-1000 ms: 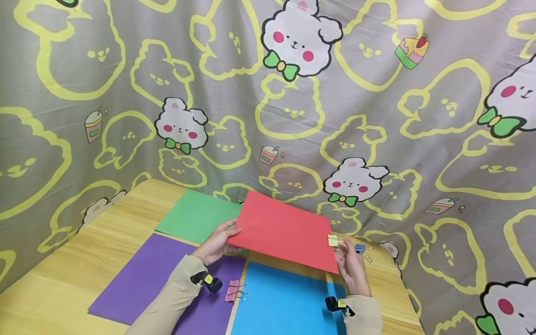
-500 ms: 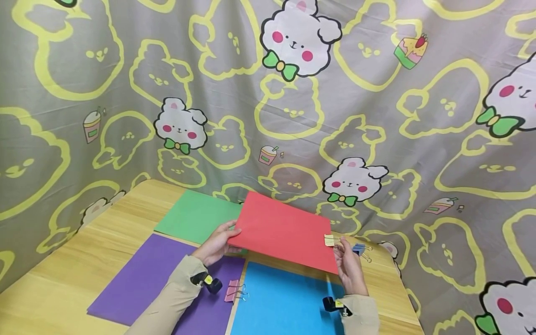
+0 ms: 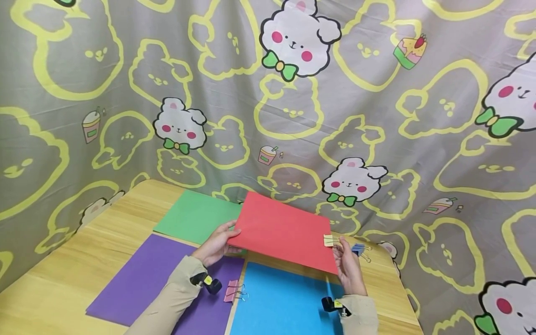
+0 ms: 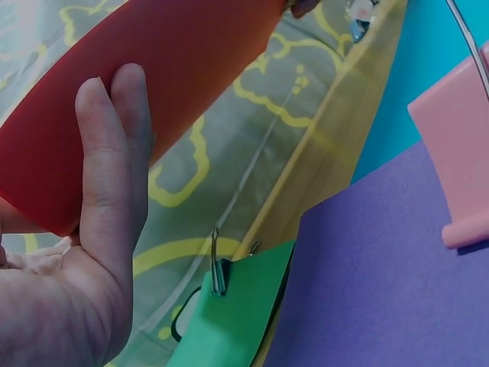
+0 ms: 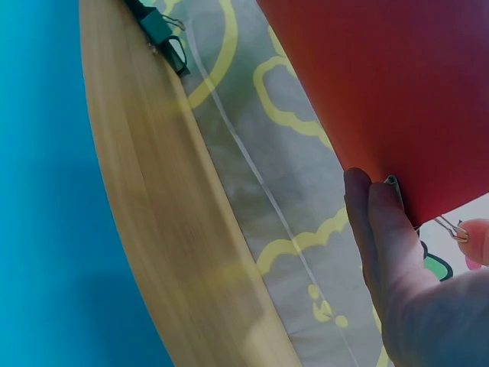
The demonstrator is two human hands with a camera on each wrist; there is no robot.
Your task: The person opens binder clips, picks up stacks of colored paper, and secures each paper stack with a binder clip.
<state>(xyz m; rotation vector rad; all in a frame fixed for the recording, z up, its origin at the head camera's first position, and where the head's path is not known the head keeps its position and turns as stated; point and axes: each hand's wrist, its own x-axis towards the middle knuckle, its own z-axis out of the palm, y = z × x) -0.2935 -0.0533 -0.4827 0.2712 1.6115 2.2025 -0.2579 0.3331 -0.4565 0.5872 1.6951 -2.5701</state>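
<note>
A red sheet stack (image 3: 280, 230) is held up over the table, tilted, between both hands. At its left edge my left hand (image 3: 215, 244) grips it, thumb on top and fingers beneath, as the left wrist view also shows. A yellow binder clip (image 3: 329, 240) sits on the right edge of the red sheets. My right hand (image 3: 349, 265) pinches this clip at its wire handles; in the right wrist view the thumb (image 5: 475, 241) is at the wire and other fingers lie straight under the red sheets.
Purple sheets (image 3: 138, 279) with a pink binder clip (image 3: 231, 291), blue sheets (image 3: 284, 302) and green sheets (image 3: 197, 215) lie on the wooden table (image 3: 113, 223). A green clip (image 4: 220, 277) grips the green sheets. A blue binder clip (image 3: 358, 250) is behind my right hand. A patterned curtain (image 3: 234, 93) hangs behind.
My right hand has moved slightly left, and the yellow binder clip has slid farther onto the red sheets' edge. The left hand and red sheets have stayed nearly still.
</note>
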